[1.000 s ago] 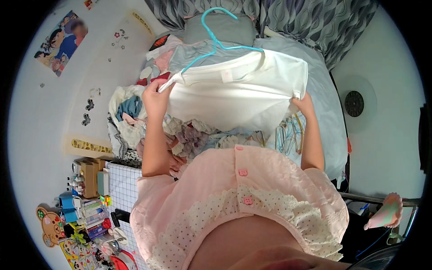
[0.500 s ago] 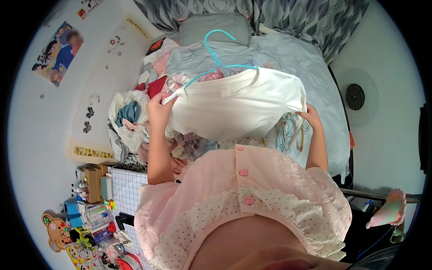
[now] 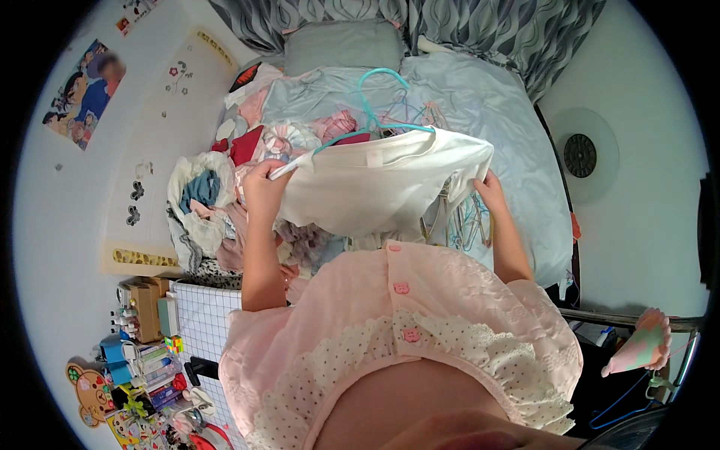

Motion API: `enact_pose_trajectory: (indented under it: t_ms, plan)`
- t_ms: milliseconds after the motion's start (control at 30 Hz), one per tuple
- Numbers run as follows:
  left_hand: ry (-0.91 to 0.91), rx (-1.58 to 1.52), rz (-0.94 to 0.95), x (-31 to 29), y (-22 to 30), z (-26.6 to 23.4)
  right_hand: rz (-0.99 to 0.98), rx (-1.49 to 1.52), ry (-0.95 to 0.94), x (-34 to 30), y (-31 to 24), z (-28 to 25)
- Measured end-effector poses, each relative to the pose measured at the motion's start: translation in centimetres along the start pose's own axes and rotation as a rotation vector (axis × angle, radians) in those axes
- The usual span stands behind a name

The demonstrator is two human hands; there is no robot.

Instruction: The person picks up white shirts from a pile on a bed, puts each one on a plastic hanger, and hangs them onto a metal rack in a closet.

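A white top (image 3: 367,184) hangs stretched between my two hands, with a turquoise hanger (image 3: 369,101) inside its neck opening. The hanger's hook rises free above the collar, pointing toward the far end of the bed. My left hand (image 3: 262,182) is closed on the left shoulder or sleeve end of the top. At the other side my right hand (image 3: 489,193) pinches the edge of the right sleeve. Folds of cloth hide the ends of the hanger's arms. Below the right sleeve, several loose hangers (image 3: 470,229) lie on the bed.
A bed with a pale blue sheet (image 3: 517,142) lies ahead, a grey pillow (image 3: 345,49) at its far end. Heaped clothes (image 3: 217,217) cover its left side. A checkered desk (image 3: 199,315) with books stands at lower left. A metal rail (image 3: 622,321) runs at lower right.
The top and hanger have come down slightly, and the right sleeve has shifted inward with my right hand. More of the hangers on the bed shows. Both hands keep their hold.
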State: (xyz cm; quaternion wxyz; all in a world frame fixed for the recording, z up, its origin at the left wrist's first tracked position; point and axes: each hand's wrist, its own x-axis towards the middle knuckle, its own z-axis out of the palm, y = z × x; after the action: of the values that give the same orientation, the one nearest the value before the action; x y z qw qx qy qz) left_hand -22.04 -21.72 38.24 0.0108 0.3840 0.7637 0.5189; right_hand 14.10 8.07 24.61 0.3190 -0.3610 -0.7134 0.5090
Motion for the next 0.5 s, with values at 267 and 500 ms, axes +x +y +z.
enact_pose_trajectory:
  t_ms: [267,500]
  plan:
    - [0.025,0.092,0.051,-0.3,2.0,0.7,0.203,-0.413,0.043,-1.0,9.3,-1.7]
    - [-0.031,0.114,0.075,-0.2,2.0,3.2,0.145,-0.093,0.014,-2.2,8.2,-2.2]
